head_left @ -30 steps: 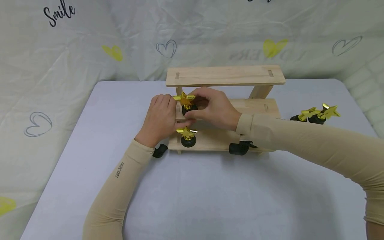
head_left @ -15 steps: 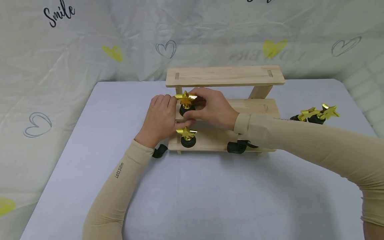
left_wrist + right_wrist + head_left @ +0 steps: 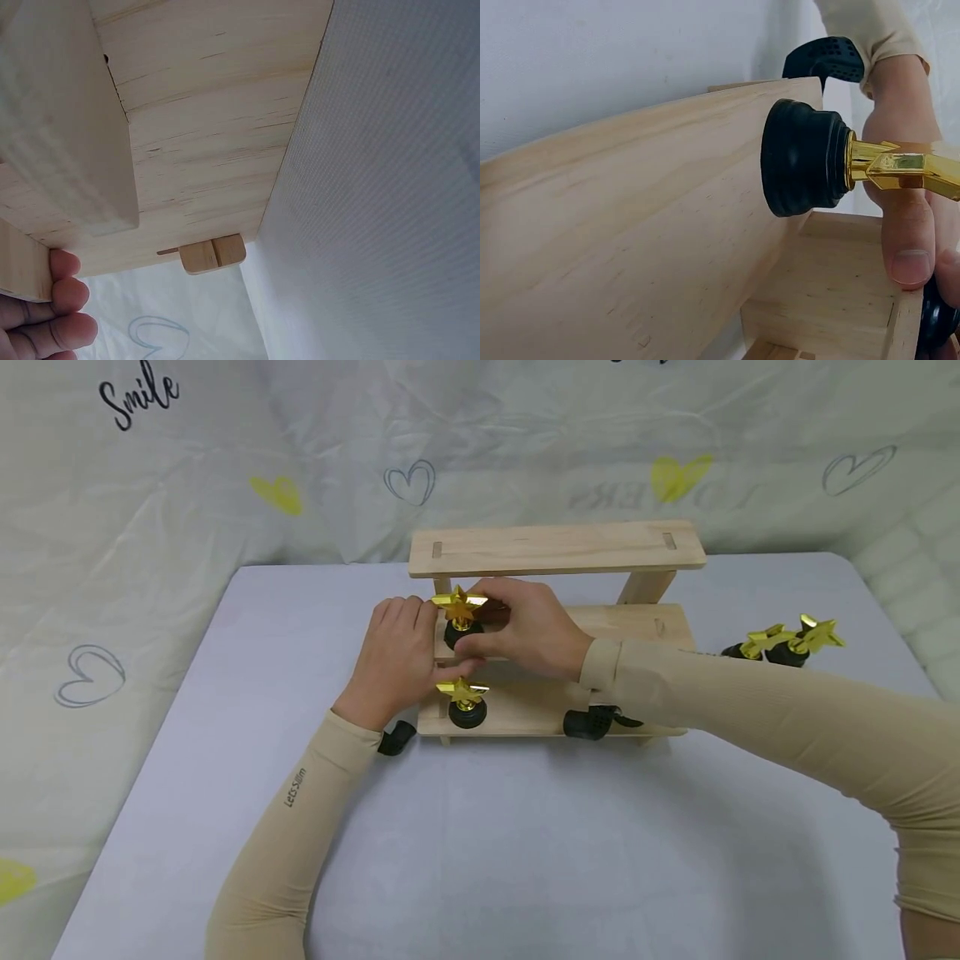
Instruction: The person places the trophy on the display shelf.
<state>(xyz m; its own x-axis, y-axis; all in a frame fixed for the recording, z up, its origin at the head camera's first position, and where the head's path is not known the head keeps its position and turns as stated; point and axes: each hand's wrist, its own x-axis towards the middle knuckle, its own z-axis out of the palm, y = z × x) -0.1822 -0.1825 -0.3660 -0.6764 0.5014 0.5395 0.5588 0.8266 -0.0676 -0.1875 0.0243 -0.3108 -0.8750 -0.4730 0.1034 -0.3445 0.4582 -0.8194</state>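
In the head view my right hand (image 3: 528, 627) pinches a small gold star trophy (image 3: 459, 610) on a black round base. It stands at the left end of the middle shelf of a wooden tiered stand (image 3: 557, 550). My left hand (image 3: 393, 652) grips that shelf's left end, its thumb along the front. In the left wrist view the fingertips (image 3: 69, 296) curl at the board's end. Directly in front, on the bottom shelf, stands another star trophy (image 3: 467, 703), seen close in the right wrist view with its black base (image 3: 802, 157) on the wood.
Two more star trophies (image 3: 806, 643) stand on the white table (image 3: 525, 852) to the right of the stand, partly behind the right sleeve (image 3: 720, 693). A printed cloth (image 3: 525, 435) hangs behind the table. Black wrist cameras (image 3: 588, 724) sit under both wrists.
Between the first frame and now, the trophy in my right hand has shifted slightly left on the middle shelf and turned a little. My left hand has kept its place.
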